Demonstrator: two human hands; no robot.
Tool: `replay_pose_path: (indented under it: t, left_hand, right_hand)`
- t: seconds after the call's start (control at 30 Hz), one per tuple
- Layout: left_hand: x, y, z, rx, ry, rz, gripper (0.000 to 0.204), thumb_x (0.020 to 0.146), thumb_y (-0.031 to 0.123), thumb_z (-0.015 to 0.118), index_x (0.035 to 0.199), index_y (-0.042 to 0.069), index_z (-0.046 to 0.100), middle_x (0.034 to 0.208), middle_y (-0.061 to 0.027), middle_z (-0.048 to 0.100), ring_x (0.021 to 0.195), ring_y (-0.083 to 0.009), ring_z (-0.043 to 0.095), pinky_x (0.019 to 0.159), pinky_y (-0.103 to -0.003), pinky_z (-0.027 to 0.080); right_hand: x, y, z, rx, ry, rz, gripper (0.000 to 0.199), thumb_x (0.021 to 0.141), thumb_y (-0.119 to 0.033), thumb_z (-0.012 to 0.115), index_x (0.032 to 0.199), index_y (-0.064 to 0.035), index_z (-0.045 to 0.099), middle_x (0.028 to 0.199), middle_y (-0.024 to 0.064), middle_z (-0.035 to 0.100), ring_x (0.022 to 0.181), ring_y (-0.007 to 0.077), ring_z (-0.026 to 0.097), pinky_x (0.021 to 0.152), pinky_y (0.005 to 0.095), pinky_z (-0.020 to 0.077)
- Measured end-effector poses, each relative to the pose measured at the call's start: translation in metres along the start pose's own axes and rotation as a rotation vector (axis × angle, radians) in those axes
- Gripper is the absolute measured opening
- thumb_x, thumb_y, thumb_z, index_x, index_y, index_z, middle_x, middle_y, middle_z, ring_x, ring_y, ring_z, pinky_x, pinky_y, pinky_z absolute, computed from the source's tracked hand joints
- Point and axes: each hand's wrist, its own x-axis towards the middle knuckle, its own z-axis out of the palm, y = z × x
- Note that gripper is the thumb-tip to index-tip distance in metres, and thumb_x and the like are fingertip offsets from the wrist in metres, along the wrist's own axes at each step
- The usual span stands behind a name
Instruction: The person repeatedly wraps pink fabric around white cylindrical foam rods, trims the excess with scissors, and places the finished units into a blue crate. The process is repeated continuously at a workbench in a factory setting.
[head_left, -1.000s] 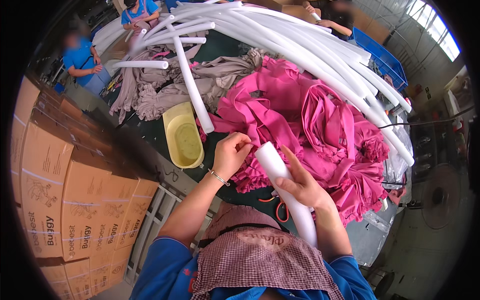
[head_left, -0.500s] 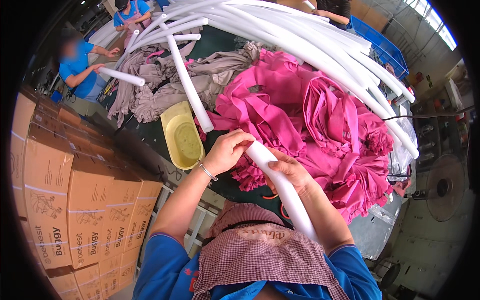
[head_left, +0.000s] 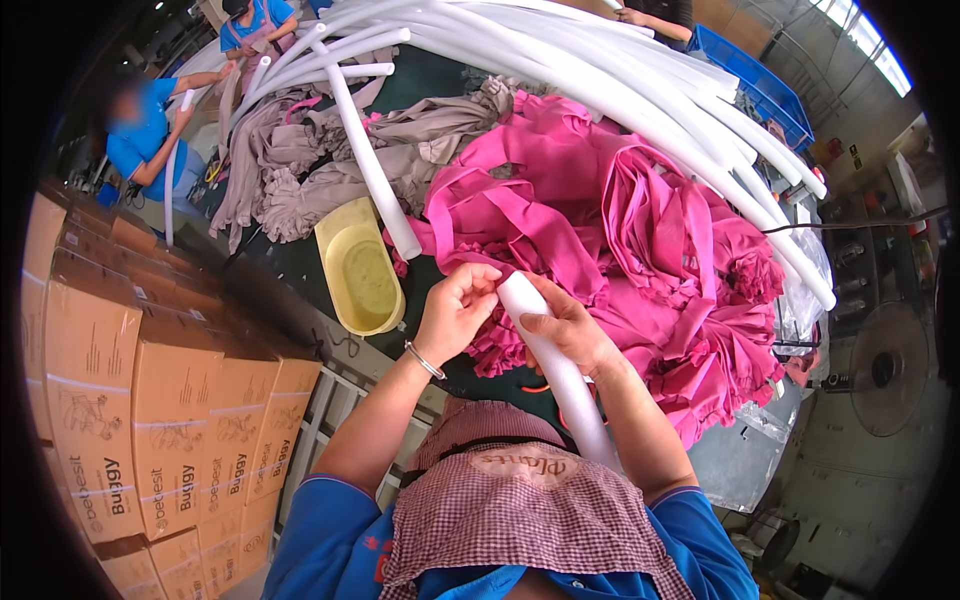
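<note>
A white foam tube [head_left: 572,395] slants up from my apron, its upper end facing the pink cloth. My right hand [head_left: 568,332] is wrapped round the tube just below that end, thumb across the front. Beside the tube's rim, my left hand [head_left: 455,312] has its fingers curled in and pinched; anything between the fingertips is too small to make out. A metal bracelet circles the left wrist. Bright pink cloth strips [head_left: 640,290] lie heaped beyond both hands. An orange curved handle [head_left: 536,388] shows partly behind the tube.
A yellow oblong tub [head_left: 330,255] stands left of my hands. Another foam tube [head_left: 372,165] lies near it, by grey-beige cloth [head_left: 310,190]. Many long tubes [head_left: 600,85] arch across the back. Stacked cartons [head_left: 180,430] fill the left; co-workers [head_left: 145,135] stand at the far left.
My left hand has come slightly away from the tube's end, while the right stays gripped on it. At far left, a co-worker's tube has swung from level to upright.
</note>
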Motion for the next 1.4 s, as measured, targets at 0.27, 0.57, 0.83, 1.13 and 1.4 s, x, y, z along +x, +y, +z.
replay_pose_path:
  t: [0.27,0.57,0.83,1.13,1.4]
  left_hand:
    - [0.004,0.008,-0.019,0.109,-0.167,-0.241,0.018,0.095,0.011,0.062,0.108,-0.001,0.065,0.09,-0.0026,0.068,0.074,-0.0065,0.063,0.062,-0.021,0.053]
    - [0.005,0.02,-0.015,0.758,-0.099,0.241,0.011,0.075,0.007,0.07,0.083,0.003,0.063,0.075,-0.0089,0.063,0.064,-0.024,0.063,0.058,-0.033,0.051]
    - [-0.01,0.016,0.02,1.02,0.102,0.628,0.013,0.07,0.001,0.068,0.075,0.006,0.058,0.067,-0.0073,0.054,0.063,-0.0264,0.058,0.053,-0.036,0.049]
    - [-0.006,-0.023,0.022,-0.779,0.356,-0.509,0.031,0.092,0.029,0.068,0.107,0.003,0.058,0.095,-0.009,0.066,0.087,-0.0225,0.068,0.07,-0.036,0.058]
    - [-0.006,-0.025,0.057,-0.927,0.258,-0.649,0.029,0.086,0.029,0.074,0.099,0.004,0.067,0.092,-0.0076,0.067,0.081,-0.0188,0.065,0.07,-0.034,0.052]
  right_hand:
    - [-0.01,0.007,0.008,-0.204,0.031,0.038,0.07,0.087,-0.012,0.066,0.149,-0.0182,0.034,0.088,0.0057,0.061,0.058,0.0133,0.06,0.05,0.028,0.0505]
    - [-0.004,0.023,0.011,-0.436,0.101,-0.057,0.067,0.085,-0.012,0.066,0.146,-0.015,0.039,0.09,0.0113,0.065,0.069,0.017,0.064,0.058,0.0315,0.0536]
    - [0.023,0.049,0.007,-0.75,0.3,-0.264,0.062,0.081,-0.008,0.066,0.14,-0.0068,0.047,0.099,0.0174,0.067,0.088,0.015,0.065,0.08,0.0308,0.0524]
    - [0.012,0.046,0.031,-0.785,0.432,-0.426,0.047,0.08,-0.018,0.072,0.124,-0.0086,0.059,0.083,0.0245,0.068,0.08,0.0378,0.07,0.069,0.0418,0.0555]
    - [0.016,0.047,0.022,-0.852,0.463,-0.415,0.044,0.081,-0.018,0.073,0.119,-0.0029,0.057,0.079,0.0218,0.067,0.07,0.0343,0.07,0.061,0.0399,0.0543]
